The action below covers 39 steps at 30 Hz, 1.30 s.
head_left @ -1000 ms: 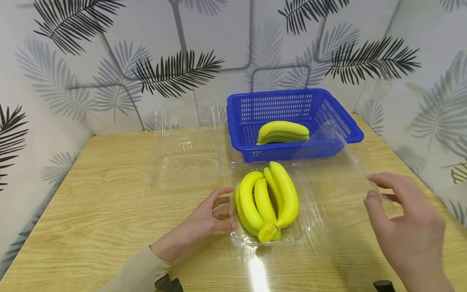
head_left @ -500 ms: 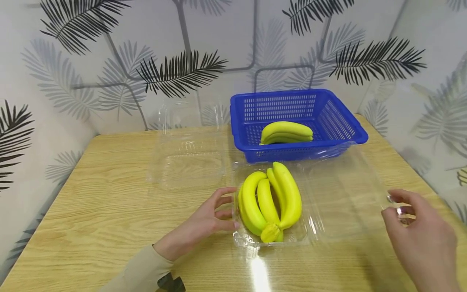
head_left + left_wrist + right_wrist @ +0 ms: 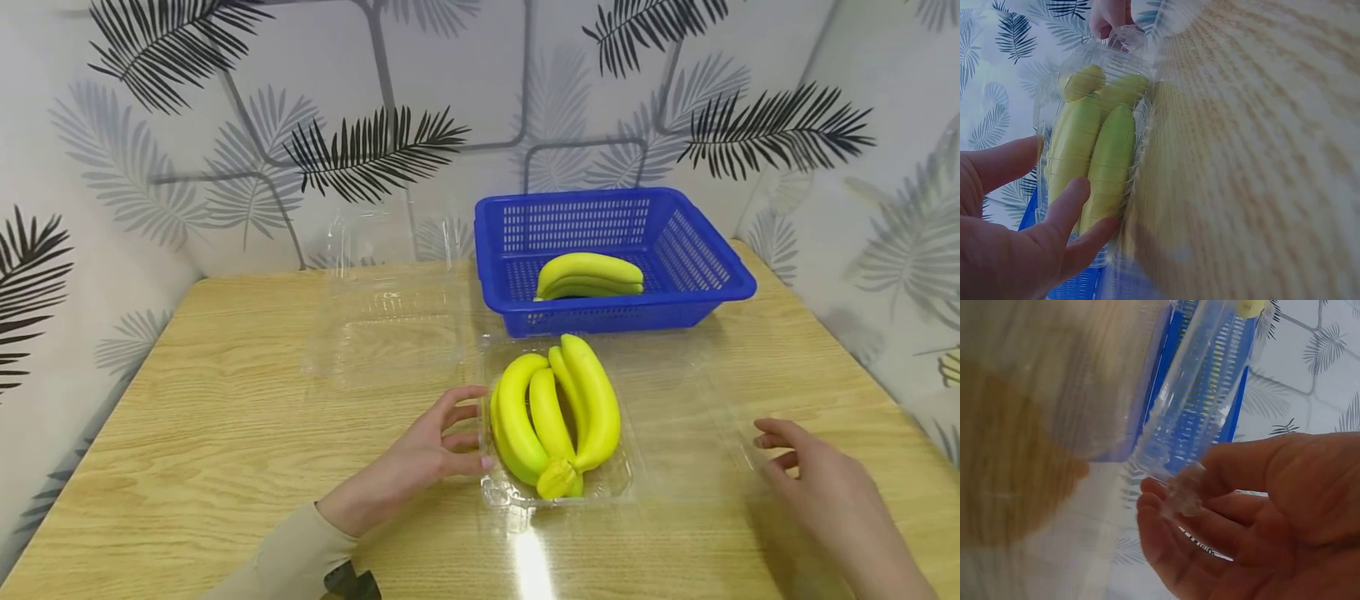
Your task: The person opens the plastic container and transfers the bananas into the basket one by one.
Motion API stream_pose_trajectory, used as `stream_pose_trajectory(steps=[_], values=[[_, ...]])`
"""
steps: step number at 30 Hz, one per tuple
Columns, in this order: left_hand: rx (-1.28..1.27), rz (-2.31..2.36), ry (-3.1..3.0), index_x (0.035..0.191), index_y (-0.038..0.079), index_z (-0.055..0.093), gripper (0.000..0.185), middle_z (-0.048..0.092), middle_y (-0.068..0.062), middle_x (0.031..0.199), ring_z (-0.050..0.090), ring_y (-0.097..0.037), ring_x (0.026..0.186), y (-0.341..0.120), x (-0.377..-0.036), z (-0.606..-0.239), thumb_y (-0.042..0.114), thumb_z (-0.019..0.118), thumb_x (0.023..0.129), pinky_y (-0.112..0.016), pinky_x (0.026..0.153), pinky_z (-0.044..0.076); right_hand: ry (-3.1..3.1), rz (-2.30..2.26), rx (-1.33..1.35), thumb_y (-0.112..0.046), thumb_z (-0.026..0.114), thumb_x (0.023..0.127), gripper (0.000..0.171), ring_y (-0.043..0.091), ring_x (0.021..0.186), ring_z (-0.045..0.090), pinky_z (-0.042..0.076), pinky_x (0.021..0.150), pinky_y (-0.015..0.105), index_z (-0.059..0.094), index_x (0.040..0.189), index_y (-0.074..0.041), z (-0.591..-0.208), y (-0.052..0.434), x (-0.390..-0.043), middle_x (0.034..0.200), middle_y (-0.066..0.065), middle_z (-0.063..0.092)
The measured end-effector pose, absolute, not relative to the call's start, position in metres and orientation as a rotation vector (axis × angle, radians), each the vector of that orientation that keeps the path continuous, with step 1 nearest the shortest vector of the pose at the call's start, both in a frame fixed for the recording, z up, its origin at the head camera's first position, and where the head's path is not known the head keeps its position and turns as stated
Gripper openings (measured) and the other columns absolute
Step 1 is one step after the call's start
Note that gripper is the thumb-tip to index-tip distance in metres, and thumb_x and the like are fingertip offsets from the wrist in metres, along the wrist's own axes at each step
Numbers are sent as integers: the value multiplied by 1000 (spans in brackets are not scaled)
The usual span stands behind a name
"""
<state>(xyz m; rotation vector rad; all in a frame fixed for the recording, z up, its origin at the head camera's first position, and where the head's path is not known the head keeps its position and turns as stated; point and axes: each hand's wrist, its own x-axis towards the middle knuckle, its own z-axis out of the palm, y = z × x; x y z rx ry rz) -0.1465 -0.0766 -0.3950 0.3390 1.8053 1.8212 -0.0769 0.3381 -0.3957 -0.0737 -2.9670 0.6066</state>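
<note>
A bunch of yellow bananas (image 3: 558, 417) lies in the base of a clear plastic clamshell box (image 3: 502, 493) at mid-table. My left hand (image 3: 465, 425) rests with straight fingers against the box's left side; in the left wrist view the fingers (image 3: 1072, 200) press the clear wall over the bananas (image 3: 1107, 162). The box's lid (image 3: 697, 417) lies open, flat on the table to the right. My right hand (image 3: 780, 446) is relaxed at the lid's far edge. In the right wrist view the lid's tab (image 3: 1185, 487) rests on my open fingertips (image 3: 1160, 506).
A blue slotted basket (image 3: 720, 267) stands behind the box, holding another banana bunch (image 3: 588, 273). A second clear clamshell (image 3: 390, 333) lies open at the back left. The wooden table (image 3: 210, 450) meets leaf-patterned walls on three sides.
The lid has swung down from a raised tilt to lie flat on the table. My right hand followed it down and loosened its pinch. The left hand stayed put.
</note>
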Motion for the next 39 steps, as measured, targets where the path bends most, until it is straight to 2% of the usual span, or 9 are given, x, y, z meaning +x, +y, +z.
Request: stream_pose_trajectory(steps=[10,18,25,32,34,39], values=[[332,1830,1804,152,17,30,83,32,-17,152,50,-35,127,-78,-148,-398,2,75,83,-47,102,44,-3069,622,40,-1,61,87,43,32,86,67,47,60,35,52,129,6,-396,344,-90,113,22,65],[320,1871,1787,151,17,31,79,31,-18,153,48,-36,128,-78,-153,-403,3,73,86,-43,101,46,-3073,644,91,-3,59,92,41,31,85,67,49,60,36,52,130,7,-394,345,-102,113,22,66],[300,1898,1788,151,19,34,75,32,-16,153,49,-36,128,-79,-158,-407,3,71,87,-43,101,46,-3073,663,111,-1,58,89,44,32,88,67,49,60,35,51,132,7,-395,344,-111,116,22,65],[276,1916,1757,151,19,35,75,31,-16,153,48,-35,128,-79,-160,-408,3,71,87,-40,98,49,-3097,675,112,-3,58,92,44,32,88,66,49,58,34,49,134,8,-394,345,-115,118,23,64],[275,1918,1754,151,20,35,75,31,-16,153,48,-35,128,-79,-160,-408,3,72,87,-40,98,48,-3100,677,112,-4,57,93,45,35,91,66,51,59,37,48,135,8,-392,345,-115,121,26,61],[274,1922,1737,151,19,34,76,30,-16,154,48,-36,129,-79,-160,-408,2,71,87,-40,98,48,-2992,649,144,-18,56,99,44,47,104,58,51,74,57,49,136,6,-383,336,-114,130,32,53]])
